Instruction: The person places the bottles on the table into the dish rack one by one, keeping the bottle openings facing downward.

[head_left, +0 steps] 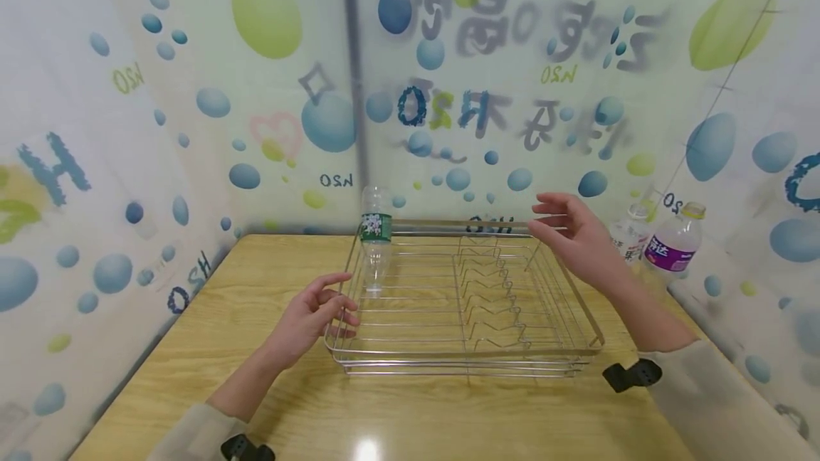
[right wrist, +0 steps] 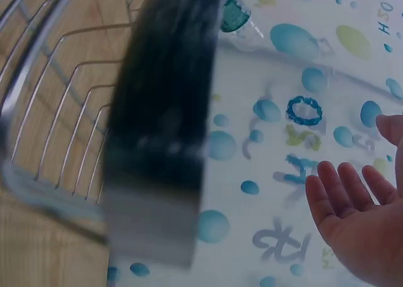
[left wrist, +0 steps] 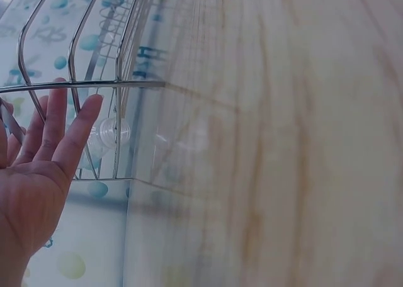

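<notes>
Well, rack (head_left: 468,353) at L fingers (left wrist: 77,133), near R fingers (right wrist: 335,189)

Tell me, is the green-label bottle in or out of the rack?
In: the head view shows the bottle inside the wire rack, hiding part of its back rim.

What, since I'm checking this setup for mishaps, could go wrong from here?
The green-labelled bottle at the back left of the wire rack might topple if the rack is jolted. The left hand, at the rack's left side, might snag on it if pulled away quickly. The right hand, raised near the purple-labelled bottle, might knock it if it swings outward.
</notes>
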Motion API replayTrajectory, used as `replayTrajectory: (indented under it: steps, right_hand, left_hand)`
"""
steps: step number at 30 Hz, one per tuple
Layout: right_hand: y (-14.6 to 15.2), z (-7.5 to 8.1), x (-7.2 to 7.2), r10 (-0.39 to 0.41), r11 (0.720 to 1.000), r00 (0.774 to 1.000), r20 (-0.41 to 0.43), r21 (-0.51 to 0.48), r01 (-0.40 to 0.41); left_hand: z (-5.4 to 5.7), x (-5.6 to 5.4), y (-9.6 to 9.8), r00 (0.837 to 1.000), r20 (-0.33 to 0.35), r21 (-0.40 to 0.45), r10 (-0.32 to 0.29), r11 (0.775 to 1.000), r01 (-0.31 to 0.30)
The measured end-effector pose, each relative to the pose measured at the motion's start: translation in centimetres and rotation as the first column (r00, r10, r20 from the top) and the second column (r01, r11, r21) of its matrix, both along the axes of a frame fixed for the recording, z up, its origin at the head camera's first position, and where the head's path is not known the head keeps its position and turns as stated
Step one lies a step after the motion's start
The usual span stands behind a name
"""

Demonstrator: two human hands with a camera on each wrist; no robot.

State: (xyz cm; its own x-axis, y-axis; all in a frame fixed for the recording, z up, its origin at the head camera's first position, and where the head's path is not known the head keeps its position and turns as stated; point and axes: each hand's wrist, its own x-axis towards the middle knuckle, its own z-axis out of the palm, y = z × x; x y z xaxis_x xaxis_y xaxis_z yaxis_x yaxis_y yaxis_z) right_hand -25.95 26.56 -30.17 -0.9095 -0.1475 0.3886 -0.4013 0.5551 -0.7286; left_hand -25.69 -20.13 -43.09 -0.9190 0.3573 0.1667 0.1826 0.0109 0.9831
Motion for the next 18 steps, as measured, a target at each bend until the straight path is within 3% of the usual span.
replayTrajectory:
  steps: [12, 15, 18]
  right_hand:
    - [8.7, -3.1, 3.3, -0.180, 0.983, 0.983, -0.043, 0.033, 0.181]
    - [10.6, -3.7, 4.0, -0.232, 0.972, 0.970, -0.064, 0.015, 0.234]
    - [12.2, -4.1, 4.7, -0.327, 0.945, 0.943, -0.060, 0.005, 0.328]
  left_hand:
    - [0.0, 0.1, 0.1, 1.000, 0.004, 0.003, -0.001, 1.000, 0.001]
    - [0.0, 0.1, 0.0, 1.000, -0.002, 0.004, -0.003, 1.000, 0.003]
    - [0.0, 0.1, 0.0, 1.000, -0.007, 0.005, -0.004, 1.000, 0.004]
